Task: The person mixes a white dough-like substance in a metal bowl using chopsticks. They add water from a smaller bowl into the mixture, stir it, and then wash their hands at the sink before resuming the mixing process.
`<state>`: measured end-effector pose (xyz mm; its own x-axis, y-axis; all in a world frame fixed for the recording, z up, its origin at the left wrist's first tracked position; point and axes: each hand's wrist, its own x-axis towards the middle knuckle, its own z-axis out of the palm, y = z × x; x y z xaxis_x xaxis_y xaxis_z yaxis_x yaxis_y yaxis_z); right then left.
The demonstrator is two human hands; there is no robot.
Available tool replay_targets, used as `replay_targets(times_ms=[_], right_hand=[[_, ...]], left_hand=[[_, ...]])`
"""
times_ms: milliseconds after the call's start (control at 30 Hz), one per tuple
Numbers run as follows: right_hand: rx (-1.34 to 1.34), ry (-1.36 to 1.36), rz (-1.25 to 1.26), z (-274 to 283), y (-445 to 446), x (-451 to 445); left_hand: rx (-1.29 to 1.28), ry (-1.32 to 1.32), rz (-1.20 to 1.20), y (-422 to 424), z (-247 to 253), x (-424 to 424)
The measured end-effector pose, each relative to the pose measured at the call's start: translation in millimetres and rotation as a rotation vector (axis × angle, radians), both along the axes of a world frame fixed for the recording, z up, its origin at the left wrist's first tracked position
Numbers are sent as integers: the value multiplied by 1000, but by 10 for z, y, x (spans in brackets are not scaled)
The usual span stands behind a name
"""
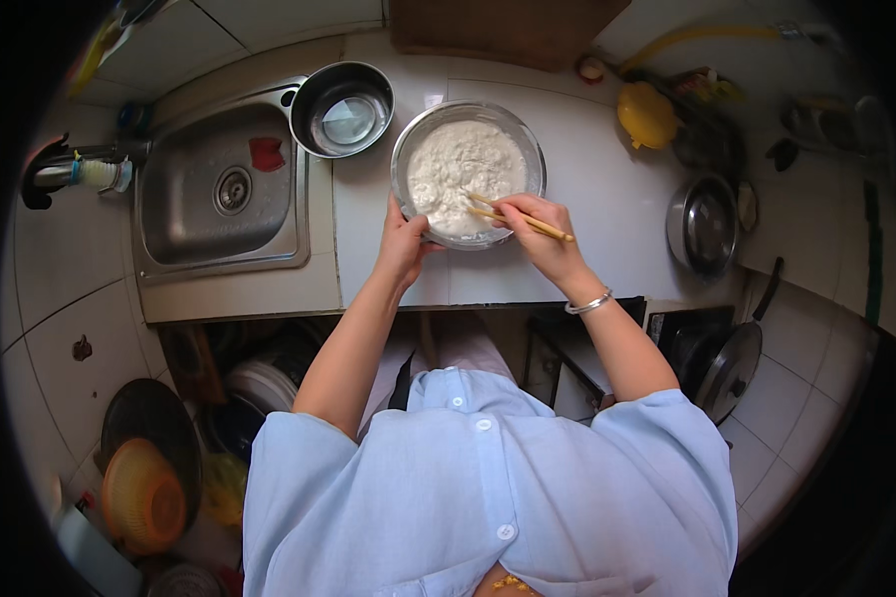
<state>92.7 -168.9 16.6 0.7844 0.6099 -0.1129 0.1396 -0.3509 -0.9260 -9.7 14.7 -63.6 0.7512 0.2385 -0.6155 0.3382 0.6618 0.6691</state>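
Note:
On the white counter stands a round metal bowl (535,145) with a lumpy, wet flour mixture (467,160) in it. My left hand (403,242) grips the bowl's rim at its near left side, thumb over the edge. A pair of wooden chopsticks (545,226) is held in my right hand (541,231), above the bowl's near right edge. Their tips touch the mixture near the middle of the bowl. Just to the left, a deep steel pot (304,123) holds some clear liquid, probably water.
A steel sink (194,216) with a red cloth or sponge (266,154) lies left. At right are a yellow scalloped bowl (646,114) and a metal basin (703,224). A brown board (508,30) stands at the back. Below right is a lidded pan (730,373).

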Motion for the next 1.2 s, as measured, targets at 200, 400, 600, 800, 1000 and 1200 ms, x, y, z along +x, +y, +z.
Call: replay_targets(times_ms=[200,400,600,800,1000,1200], right_hand=[[-11,-141,-104,-48,9,213],[-36,-161,69,178,37,-161],[67,-131,262,705,542,-350],[161,-48,331,756,1571,-454],[295,-85,346,288,3016,-915],[129,80,415,125,3428,-994]], left_hand=[[9,3,-34,-48,122,-5],[-39,-15,10,-10,243,-306],[-111,-63,273,233,689,-901],[81,-42,444,1102,925,-1402],[169,-50,519,1909,823,-1646],[86,-9,584,2685,585,-2076]])
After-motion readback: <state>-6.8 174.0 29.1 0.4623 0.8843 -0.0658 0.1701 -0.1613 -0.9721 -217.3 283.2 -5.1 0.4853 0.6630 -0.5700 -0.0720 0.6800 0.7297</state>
